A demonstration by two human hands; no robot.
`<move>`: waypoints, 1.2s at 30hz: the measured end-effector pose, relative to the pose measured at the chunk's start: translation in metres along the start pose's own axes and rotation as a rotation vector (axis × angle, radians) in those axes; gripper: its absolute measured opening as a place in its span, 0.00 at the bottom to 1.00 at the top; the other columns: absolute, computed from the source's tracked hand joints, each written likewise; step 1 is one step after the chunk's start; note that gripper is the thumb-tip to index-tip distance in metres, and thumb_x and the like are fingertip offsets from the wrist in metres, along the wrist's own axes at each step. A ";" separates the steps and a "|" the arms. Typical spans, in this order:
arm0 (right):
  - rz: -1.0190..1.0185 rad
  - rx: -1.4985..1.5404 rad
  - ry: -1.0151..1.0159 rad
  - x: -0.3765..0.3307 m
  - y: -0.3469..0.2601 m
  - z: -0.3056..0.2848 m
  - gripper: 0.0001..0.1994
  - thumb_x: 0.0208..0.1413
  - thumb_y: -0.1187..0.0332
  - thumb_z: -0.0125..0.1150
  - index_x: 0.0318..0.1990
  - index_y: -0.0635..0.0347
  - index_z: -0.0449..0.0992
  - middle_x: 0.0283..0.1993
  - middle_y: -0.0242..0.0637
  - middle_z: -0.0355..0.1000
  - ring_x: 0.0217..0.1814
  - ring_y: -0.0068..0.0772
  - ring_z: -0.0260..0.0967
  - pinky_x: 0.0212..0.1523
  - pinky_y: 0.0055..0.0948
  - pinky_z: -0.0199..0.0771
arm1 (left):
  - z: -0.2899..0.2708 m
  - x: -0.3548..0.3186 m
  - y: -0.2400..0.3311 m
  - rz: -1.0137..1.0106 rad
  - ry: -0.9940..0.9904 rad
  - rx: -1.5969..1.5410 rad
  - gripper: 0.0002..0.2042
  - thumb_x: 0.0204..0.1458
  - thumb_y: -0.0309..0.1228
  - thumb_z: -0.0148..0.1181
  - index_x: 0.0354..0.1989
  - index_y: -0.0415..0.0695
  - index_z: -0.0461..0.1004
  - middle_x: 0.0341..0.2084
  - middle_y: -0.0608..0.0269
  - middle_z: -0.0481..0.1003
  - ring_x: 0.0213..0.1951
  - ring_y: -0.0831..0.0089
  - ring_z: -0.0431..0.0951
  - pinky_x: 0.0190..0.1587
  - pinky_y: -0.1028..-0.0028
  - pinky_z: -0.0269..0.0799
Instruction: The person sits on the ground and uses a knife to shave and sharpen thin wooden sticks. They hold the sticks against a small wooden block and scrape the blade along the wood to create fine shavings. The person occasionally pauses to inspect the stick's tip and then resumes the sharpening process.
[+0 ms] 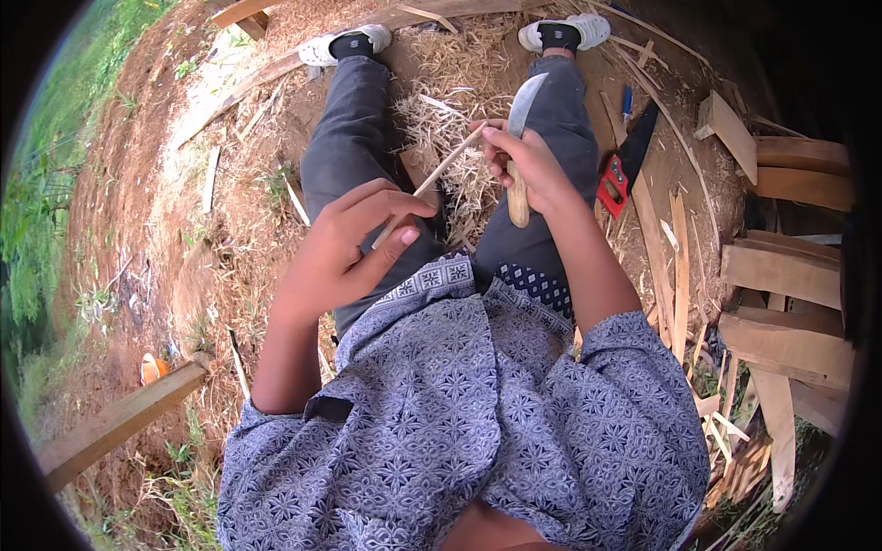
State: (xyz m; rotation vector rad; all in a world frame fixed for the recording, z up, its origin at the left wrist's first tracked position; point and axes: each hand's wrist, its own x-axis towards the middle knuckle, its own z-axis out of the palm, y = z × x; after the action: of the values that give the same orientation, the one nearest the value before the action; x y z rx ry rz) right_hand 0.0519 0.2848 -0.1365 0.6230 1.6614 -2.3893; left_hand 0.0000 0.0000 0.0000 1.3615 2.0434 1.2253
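Observation:
Between my two hands runs a thin wooden stick [448, 163], slanting from lower left to upper right. My left hand [354, 243] is closed round its lower end, thumb and fingers pinching it. In my right hand [531, 165] is a knife with a pale wooden handle [518, 204] and a broad curved blade [525, 103] pointing up and away from me. The right thumb and forefinger also touch the far tip of the stick. Below both hands, a heap of wood shavings [450, 119] lies on the ground between my legs.
A handsaw with a red handle [613, 186] lies to the right of my right leg, near a blue-handled tool [627, 101]. Stacked curved wooden pieces [781, 275] stand at the right. A timber beam [124, 422] juts in at lower left. Long wood strips [680, 275] lie on the right.

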 end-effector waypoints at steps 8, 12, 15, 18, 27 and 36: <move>0.170 -0.216 0.174 0.049 0.066 0.012 0.32 0.67 0.56 0.59 0.73 0.61 0.58 0.32 0.26 0.68 0.24 0.15 0.63 0.22 0.20 0.63 | 0.060 -0.009 -0.077 -0.075 0.012 0.381 0.07 0.63 0.31 0.57 0.40 0.42 0.77 0.33 0.57 0.76 0.37 0.56 0.79 0.42 0.60 0.74; 0.301 -0.316 0.093 0.050 0.077 0.010 0.32 0.69 0.53 0.55 0.73 0.58 0.54 0.32 0.28 0.67 0.22 0.17 0.61 0.21 0.21 0.63 | 0.087 -0.018 -0.097 -0.162 -0.004 0.465 0.05 0.61 0.33 0.60 0.38 0.46 0.76 0.32 0.62 0.76 0.37 0.61 0.79 0.41 0.62 0.73; 0.354 -0.469 0.053 0.040 0.081 0.012 0.28 0.71 0.50 0.50 0.70 0.55 0.56 0.31 0.30 0.68 0.22 0.19 0.61 0.20 0.23 0.64 | 0.096 -0.023 -0.094 -0.187 -0.001 0.516 0.05 0.59 0.34 0.62 0.36 0.47 0.76 0.30 0.65 0.76 0.36 0.64 0.79 0.40 0.64 0.71; 0.393 -0.627 -0.005 0.036 0.090 0.013 0.26 0.71 0.49 0.48 0.67 0.56 0.59 0.32 0.37 0.74 0.24 0.25 0.69 0.22 0.29 0.72 | 0.096 -0.023 -0.089 -0.176 0.010 0.508 0.05 0.59 0.33 0.62 0.35 0.48 0.77 0.30 0.66 0.76 0.35 0.65 0.77 0.39 0.65 0.69; 0.182 -1.040 -0.200 0.029 0.093 0.011 0.18 0.70 0.58 0.52 0.61 0.55 0.69 0.35 0.44 0.77 0.38 0.43 0.77 0.44 0.45 0.74 | 0.094 -0.021 -0.085 -0.148 0.055 0.452 0.05 0.56 0.32 0.66 0.33 0.48 0.77 0.28 0.68 0.76 0.32 0.67 0.77 0.36 0.65 0.69; 0.227 -1.108 -0.319 0.013 0.047 0.023 0.14 0.68 0.59 0.55 0.56 0.50 0.74 0.37 0.46 0.78 0.42 0.47 0.78 0.45 0.45 0.74 | 0.095 -0.019 -0.085 -0.128 0.128 0.411 0.05 0.54 0.33 0.69 0.33 0.48 0.78 0.27 0.70 0.77 0.30 0.69 0.77 0.33 0.67 0.68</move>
State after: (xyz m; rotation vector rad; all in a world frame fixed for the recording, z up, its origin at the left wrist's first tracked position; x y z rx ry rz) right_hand 0.0521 0.2473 -0.1754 0.1802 2.1958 -1.0315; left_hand 0.0308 0.0131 -0.1241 1.3203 2.5332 0.8893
